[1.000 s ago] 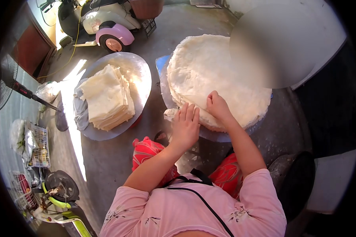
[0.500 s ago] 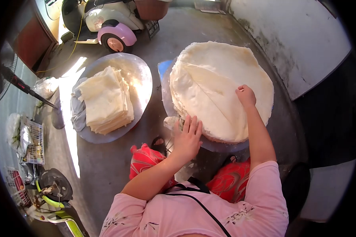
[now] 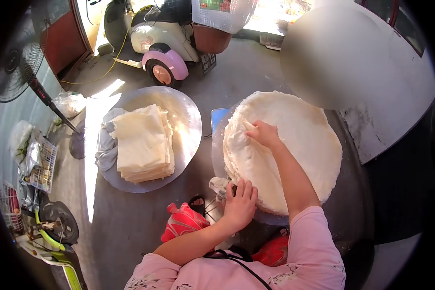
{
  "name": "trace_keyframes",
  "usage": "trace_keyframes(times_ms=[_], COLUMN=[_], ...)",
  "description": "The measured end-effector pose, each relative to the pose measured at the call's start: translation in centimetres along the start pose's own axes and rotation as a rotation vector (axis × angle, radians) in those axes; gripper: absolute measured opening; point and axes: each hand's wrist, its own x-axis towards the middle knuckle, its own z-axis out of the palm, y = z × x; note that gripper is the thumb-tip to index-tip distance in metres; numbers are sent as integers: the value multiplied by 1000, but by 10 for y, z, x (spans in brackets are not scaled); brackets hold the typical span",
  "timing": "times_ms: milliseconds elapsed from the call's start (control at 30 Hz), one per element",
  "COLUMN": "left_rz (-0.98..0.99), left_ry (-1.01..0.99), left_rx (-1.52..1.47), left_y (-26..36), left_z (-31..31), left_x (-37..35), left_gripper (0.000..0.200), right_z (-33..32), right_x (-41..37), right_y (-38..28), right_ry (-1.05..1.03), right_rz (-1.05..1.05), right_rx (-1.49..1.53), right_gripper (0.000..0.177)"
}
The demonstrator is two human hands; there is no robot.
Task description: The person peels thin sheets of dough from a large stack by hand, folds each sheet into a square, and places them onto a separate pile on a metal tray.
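Observation:
A thick round stack of thin, pale dough sheets lies on a round metal tray on my right. My right hand reaches across it, its fingers pinched on the top dough sheet near the upper left edge, where the sheet is bunched into a raised fold. At the near left edge of the stack, my left hand rests with fingers stretched out and a little apart. A crumpled whitish cloth or bag sits just beyond those fingers. Folded square sheets are piled on another round metal tray to the left.
Grey cloth lies beside the square pile. A scooter stands at the back, a fan and baskets at the left. The white panel borders the right side. A lime-green scooter is at lower left.
My right hand has moved left across the stack and now pinches the top sheet, raising a fold there. My left hand stays at the near edge. The view has tilted up.

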Motion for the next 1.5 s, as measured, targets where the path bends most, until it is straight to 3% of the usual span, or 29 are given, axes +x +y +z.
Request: trace_keyframes(times_ms=[67, 133, 233, 433, 600, 733, 867, 933, 967, 1000, 1033, 1067, 1100, 1167, 1200, 1267, 1300, 1367, 1400, 1467, 1500], left_rz=[-3, 0, 6, -8, 8, 6, 9, 153, 196, 212, 270, 323, 328, 333, 334, 243, 248, 316, 327, 218, 195], left_ry=[22, 21, 37, 34, 91, 141, 167, 218, 170, 166, 155, 144, 136, 314, 313, 585, 590, 510, 503, 221, 249], left_rx=[18, 23, 10, -27, -32, -50, -68, -308, -340, -343, -503, -663, -668, -935, -936, -920, -919, -1034, -1077, -1333, -1449], left_y=[0, 0, 1, 0, 1, 2, 13, 23, 31, 41, 55, 68, 81, 104, 111, 119, 119, 115, 115, 100, 99], left_z=[1, 2, 1, 4, 9, 18, 5, 2, -1, -11, -26, -40, -50, -64, -68, -77, -84, -100, -113, -107, -114], left_x=[0, 1, 0, 1, 4, 5, 3, 6, 5, 5, 4, 4, 3, 8, 15, 35, 48, 70, 75, 91, 97], left_gripper=[62, 61, 60, 58, 49, 42, 54, 61, 74, 74, 85, 97, 97, 115, 115, 118, 118, 111, 79, 44, 32], right_z=[0, -8, -18, -69, -116, -175, -226, -245, -254, -263, -272, -281, -289, -299, -304, -316, -322, -333, -337, -338, -338], right_x=[1, -8, -13, -79, -154, -210, -255, -275, -283, -292, -301, -309, -315, -322, -325, -333, -336, -341, -341, -328, -319], right_y=[11, 16, 47, 131, 174, 152, 123, 100, 85, 71, 60, 49, 39, 20, 15, 17, 20, 20, 21, 31, 39], right_ry=[-18, 121, 289, 530, 710, 882, 955, 969, 948, 922, 935, 944, 946, 946, 939, 884, 830, 782, 734, 793, 854], right_rz=[-41, -45, 62, 292, 239, 205, -14, -117, -226, -333, -324, -433, -540, -603, -674, -721, -767, -726, -685, -612, -536], right_rx=[-22, 262, 357, 906, 1182, 1392, 1433, 1400, 1400, 1398, 1392, 1316, 1239, 1223, 1209, 1201, 1192, 1224, 1254, 1307, 1360], right_gripper=[45, 30, 32, 25, 18, 13, 13, 14, 14, 15, 15, 15, 16, 16, 16, 19, 22, 23, 24, 20, 17])
